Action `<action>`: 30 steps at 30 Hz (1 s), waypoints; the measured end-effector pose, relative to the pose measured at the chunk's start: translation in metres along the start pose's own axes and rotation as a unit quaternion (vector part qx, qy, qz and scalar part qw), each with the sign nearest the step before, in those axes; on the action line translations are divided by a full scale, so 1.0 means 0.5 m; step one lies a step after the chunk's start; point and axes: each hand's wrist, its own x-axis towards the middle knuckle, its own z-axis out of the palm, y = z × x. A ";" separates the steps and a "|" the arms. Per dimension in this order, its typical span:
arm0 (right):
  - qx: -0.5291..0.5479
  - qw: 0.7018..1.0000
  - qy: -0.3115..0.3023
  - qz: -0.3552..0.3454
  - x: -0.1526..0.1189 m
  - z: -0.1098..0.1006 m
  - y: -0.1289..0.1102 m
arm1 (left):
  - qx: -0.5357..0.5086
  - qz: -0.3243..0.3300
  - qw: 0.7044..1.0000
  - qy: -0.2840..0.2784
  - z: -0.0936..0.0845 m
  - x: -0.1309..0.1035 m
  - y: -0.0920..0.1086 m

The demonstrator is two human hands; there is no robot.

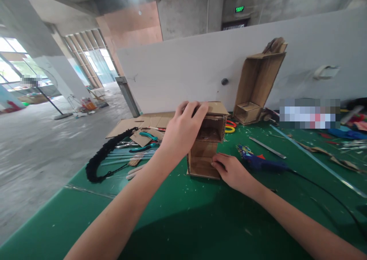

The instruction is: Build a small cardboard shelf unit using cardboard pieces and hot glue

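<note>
A small cardboard box structure point(204, 149) with an upper and a lower compartment stands upright on the green table. My left hand point(186, 124) lies over its top left part, fingers bent over the top panel. My right hand point(231, 170) is at the lower right edge of the box, thumb and fingertips pinched together at the side wall of the lower compartment. Behind and to the right, a taller cardboard piece point(255, 82) leans upright against the white partition.
Left of the box lie teal-handled pliers point(149, 136), a black fuzzy cord point(96, 164), clear sticks and cardboard sheets. On the right are a blue glue gun point(266, 164) with its cable, a metal strip point(268, 147) and a long clear strip. The white partition point(177, 76) rises behind.
</note>
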 end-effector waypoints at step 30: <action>-0.024 1.000 -0.009 0.013 -0.003 -0.001 -0.006 | -0.015 -0.009 0.999 -0.035 -0.031 -0.005 0.010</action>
